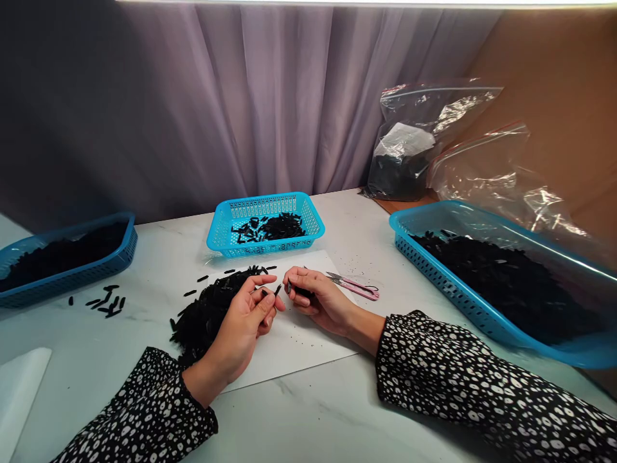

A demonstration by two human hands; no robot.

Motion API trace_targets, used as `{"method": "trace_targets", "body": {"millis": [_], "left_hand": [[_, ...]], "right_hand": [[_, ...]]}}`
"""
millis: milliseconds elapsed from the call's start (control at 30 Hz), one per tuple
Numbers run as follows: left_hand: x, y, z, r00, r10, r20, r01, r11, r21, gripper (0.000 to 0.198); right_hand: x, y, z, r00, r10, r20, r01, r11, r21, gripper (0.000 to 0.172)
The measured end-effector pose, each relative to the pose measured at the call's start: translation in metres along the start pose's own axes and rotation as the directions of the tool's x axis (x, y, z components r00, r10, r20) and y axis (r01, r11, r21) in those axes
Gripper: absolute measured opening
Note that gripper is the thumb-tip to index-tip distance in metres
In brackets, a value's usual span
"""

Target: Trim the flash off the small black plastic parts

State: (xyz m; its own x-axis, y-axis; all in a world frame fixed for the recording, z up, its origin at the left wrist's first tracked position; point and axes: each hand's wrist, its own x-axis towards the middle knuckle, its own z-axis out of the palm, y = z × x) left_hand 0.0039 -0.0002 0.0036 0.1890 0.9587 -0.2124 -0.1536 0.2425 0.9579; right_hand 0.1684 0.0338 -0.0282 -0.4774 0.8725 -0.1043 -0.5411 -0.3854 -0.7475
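Both hands meet above a white sheet of paper (299, 350) on the table. Between the thumb and fingers of my left hand (243, 328) is a small narrow black piece (277, 290), pointing up. My right hand (321, 297), just to its right, has curled fingers around one or more similar black pieces (303, 292), partly hidden by the fingers. A gap separates the two hands. A heap of small black strips (205, 315) lies beside and partly behind my left hand. Thread snips with pink handles (359, 287) rest to the right of my right hand.
A blue basket (315, 228) at the back holds some black strips. Fuller blue baskets stand left (129, 247) and right (434, 273). Several loose strips (108, 301) lie on the left. Clear zip bags (402, 167) sit back right, before a curtain (284, 96).
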Motion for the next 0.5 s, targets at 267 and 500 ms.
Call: {"method": "trace_targets", "body": {"millis": [267, 500], "left_hand": [[0.0004, -0.0003, -0.0011, 1.000, 0.012, -0.004, -0.012, 1.000, -0.008, 0.034], [0.0007, 0.0005, 0.0002, 0.999, 0.040, -0.018, -0.040, 0.999, -0.011, 0.035]], "right_hand": [[0.0004, 0.0021, -0.0025, 1.000, 0.007, 0.015, -0.007, 1.000, -0.026, 0.033], [0.0011, 0.0022, -0.0028, 1.000, 0.005, 0.002, -0.005, 1.000, -0.027, 0.033]]}}
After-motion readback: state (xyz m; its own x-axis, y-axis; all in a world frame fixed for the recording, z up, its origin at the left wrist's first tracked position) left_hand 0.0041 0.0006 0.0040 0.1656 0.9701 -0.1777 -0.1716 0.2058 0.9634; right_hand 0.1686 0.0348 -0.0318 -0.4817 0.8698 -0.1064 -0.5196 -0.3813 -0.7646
